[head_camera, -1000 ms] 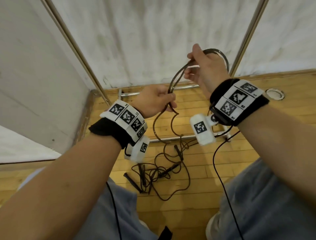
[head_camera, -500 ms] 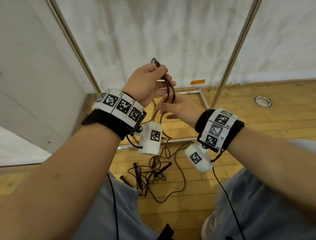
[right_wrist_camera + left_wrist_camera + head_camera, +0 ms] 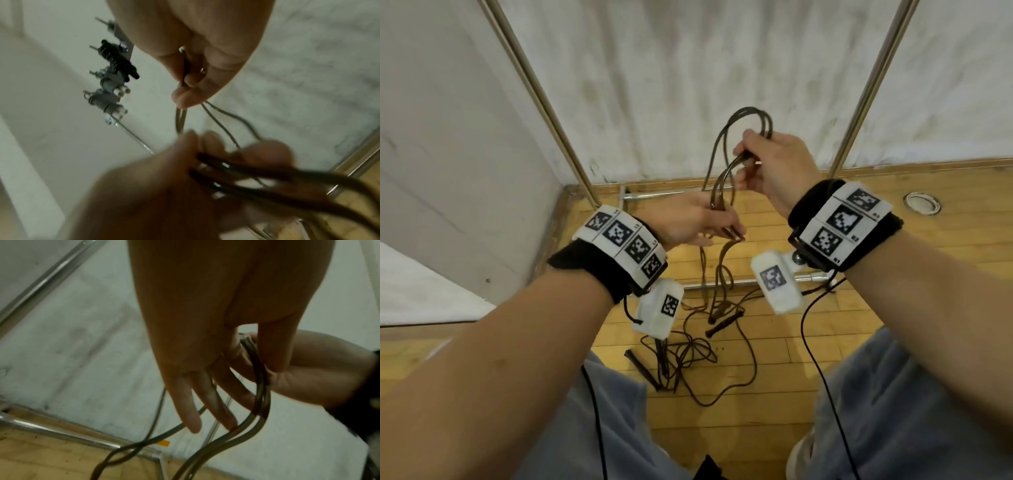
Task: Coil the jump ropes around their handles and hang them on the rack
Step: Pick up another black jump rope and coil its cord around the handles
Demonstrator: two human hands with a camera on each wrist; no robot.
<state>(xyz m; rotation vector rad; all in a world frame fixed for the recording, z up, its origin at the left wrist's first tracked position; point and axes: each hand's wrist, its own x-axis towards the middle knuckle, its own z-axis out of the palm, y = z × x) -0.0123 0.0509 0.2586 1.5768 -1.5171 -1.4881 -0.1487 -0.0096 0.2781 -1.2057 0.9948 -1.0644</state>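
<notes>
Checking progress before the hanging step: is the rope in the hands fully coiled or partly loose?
Partly loose. Right hand and left hand hold a few loops of rope; the rest trails to the floor.

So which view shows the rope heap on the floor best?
The head view: the rope heap lies whole on the floor, handles visible. The left wrist view shows only strands trailing down; the right wrist view shows none of it.

Gym or sports hall: varnished wood-strip floor (image 3: 859, 219), round floor socket (image 3: 923, 202) set in it, padded white wall (image 3: 688, 68) rising behind.
</notes>
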